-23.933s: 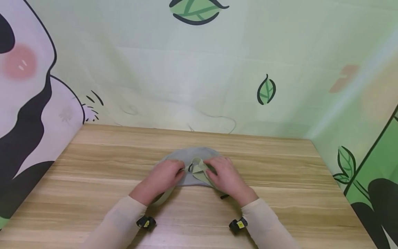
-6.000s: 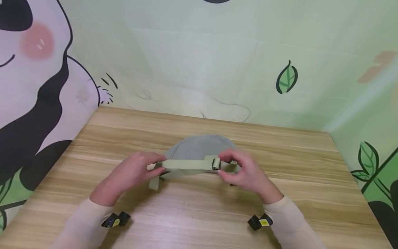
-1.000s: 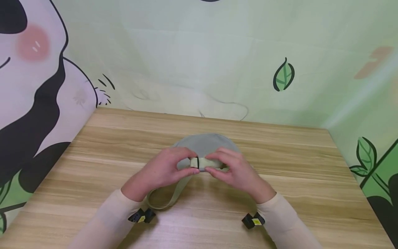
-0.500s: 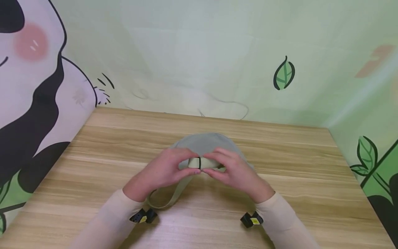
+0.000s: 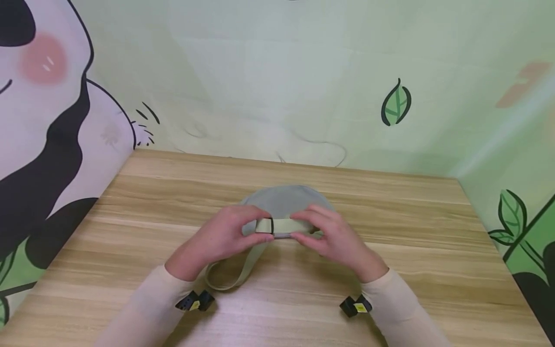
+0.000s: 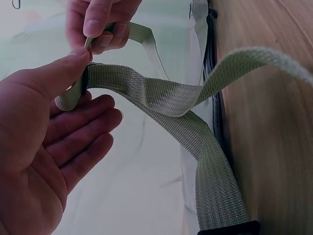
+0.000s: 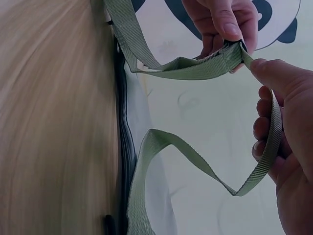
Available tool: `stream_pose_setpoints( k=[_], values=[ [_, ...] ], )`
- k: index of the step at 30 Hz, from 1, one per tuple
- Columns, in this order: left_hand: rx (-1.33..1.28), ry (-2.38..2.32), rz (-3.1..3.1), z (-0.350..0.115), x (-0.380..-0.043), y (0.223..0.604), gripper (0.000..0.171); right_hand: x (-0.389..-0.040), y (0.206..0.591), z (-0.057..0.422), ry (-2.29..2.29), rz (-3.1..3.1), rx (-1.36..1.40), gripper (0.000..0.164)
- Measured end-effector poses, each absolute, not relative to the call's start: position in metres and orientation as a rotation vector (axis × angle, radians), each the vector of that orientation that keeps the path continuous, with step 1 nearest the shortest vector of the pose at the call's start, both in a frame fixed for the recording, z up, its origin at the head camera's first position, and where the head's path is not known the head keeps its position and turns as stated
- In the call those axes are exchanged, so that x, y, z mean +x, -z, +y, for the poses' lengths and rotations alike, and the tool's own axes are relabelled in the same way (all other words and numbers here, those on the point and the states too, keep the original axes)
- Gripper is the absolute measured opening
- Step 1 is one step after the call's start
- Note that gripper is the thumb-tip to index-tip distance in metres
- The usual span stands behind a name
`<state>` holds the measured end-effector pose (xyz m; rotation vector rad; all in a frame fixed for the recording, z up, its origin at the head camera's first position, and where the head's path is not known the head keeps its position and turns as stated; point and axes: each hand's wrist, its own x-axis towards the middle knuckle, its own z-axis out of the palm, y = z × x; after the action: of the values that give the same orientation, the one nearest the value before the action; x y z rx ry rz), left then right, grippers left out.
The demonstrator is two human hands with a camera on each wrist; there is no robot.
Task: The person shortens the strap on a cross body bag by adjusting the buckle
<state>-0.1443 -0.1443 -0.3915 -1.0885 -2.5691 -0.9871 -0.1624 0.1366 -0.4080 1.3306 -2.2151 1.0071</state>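
A grey half-moon bag [image 5: 288, 198] lies on the wooden table, with a pale green webbing strap [image 5: 286, 225]. My left hand [image 5: 225, 232] pinches the strap at a black slide buckle [image 5: 272, 225], between thumb and index finger; its other fingers stay loose in the left wrist view. Facing it, my right hand [image 5: 336, 236] pinches the strap just beyond the buckle, the band between them pulled fairly straight. In the right wrist view, the strap [image 7: 195, 156] droops from my right hand back to the bag. A dark zipper [image 7: 122, 122] runs along the bag's edge.
A loop of strap [image 5: 223, 288] hangs in front of my left wrist. Another black fitting [image 6: 229, 229] sits lower on the webbing. The wooden table [image 5: 412, 231] ends at a green printed backdrop [image 5: 260, 96], with a panda picture at left.
Six seconds ago my left hand held the strap's far left and my right hand the buckle; now my left hand has the buckle. Over the last half second, the hands have drawn slightly apart.
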Motion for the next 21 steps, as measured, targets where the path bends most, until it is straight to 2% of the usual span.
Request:
stream_pose_setpoints(
  k=[21],
  values=[
    [-1.155, 0.92, -2.522, -0.137, -0.147, 0.394, 0.028, -0.16, 0.405, 0.123, -0.943, -2.242, 1.369, 0.036]
  ],
)
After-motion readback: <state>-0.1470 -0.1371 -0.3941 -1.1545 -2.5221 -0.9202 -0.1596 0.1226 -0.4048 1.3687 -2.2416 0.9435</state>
